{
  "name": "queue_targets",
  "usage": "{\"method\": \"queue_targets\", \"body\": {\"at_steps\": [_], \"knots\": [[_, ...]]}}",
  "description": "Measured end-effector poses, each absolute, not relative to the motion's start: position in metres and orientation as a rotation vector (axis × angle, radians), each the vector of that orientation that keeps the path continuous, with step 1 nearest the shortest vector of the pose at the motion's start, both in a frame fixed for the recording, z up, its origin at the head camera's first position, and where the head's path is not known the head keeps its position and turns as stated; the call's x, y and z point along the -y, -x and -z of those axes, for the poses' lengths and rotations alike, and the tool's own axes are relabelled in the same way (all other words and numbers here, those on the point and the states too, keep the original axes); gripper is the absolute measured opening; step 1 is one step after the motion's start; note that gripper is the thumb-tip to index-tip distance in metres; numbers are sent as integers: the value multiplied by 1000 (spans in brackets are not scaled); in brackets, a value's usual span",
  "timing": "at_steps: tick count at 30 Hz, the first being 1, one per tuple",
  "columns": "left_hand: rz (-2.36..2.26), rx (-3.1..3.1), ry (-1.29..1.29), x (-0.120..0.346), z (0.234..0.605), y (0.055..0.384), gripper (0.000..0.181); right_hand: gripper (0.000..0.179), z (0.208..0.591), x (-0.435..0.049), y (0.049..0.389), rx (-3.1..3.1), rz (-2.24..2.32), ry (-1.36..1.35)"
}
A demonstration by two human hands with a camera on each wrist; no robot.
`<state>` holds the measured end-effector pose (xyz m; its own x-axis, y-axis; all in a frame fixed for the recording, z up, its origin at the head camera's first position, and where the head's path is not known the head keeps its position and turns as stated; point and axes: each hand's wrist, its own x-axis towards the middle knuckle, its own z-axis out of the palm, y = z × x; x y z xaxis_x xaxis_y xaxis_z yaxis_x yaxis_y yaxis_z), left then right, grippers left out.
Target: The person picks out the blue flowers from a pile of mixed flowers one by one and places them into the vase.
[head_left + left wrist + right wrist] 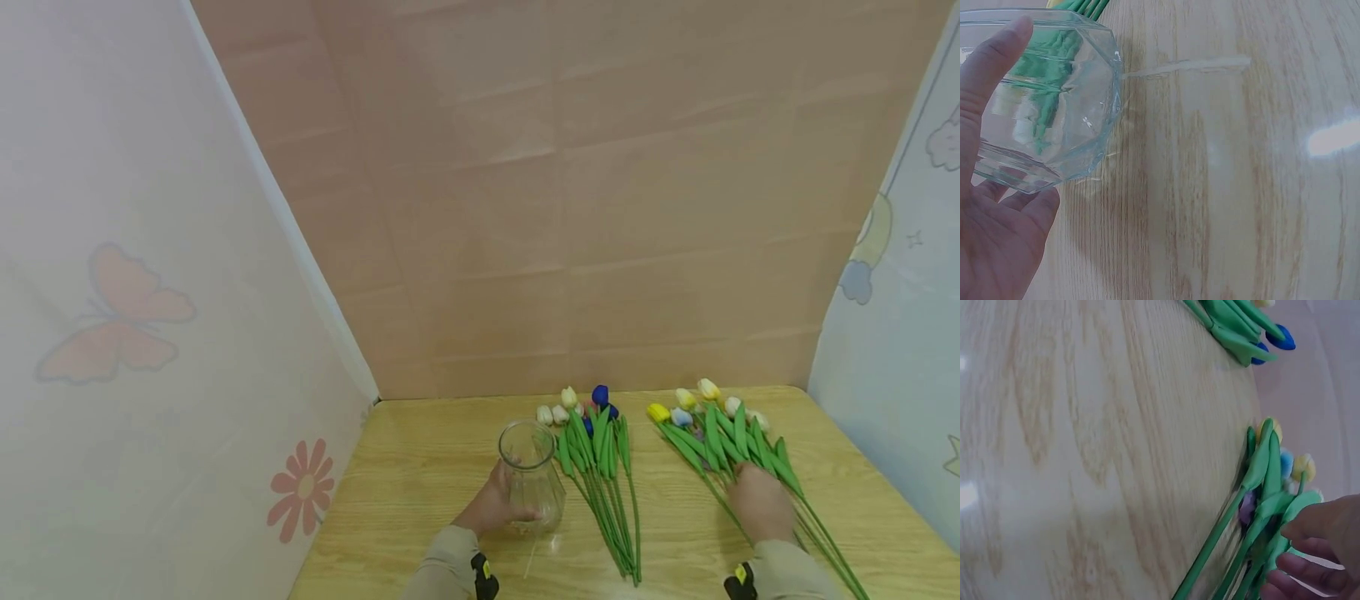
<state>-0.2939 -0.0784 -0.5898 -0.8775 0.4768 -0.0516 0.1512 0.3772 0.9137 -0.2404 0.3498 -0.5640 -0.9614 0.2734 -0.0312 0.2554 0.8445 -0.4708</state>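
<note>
Between left fingers (1038,212), glass vase (542,493)

White glare spots the table (1210,219) in both wrist views, under soft light

The person wears long beige sleeves, the left sleeve (441,563) and the right sleeve (795,573) each ending near the wrist in plain cloth. Below them the left hand (497,504) and right hand (761,502) are bare. Small black devices sit at both wrists, the left device (481,584) and right device (738,588) each marked with a yellow patch.
</note>
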Motion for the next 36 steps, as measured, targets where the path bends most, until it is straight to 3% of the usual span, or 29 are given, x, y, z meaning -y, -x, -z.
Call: {"method": "queue_targets", "body": {"at_steps": [7, 23, 36], "knots": [[-1498, -2358, -639, 76, 589, 295, 118, 40, 551, -317, 246, 2861, -693, 333], [-1488, -2361, -615, 77, 587, 294, 118, 9, 566, -199, 259, 2936, -774, -21], [-1493, -2336, -580, 77, 588, 292, 116, 8, 590, -182, 273, 2930, -802, -75]]}}
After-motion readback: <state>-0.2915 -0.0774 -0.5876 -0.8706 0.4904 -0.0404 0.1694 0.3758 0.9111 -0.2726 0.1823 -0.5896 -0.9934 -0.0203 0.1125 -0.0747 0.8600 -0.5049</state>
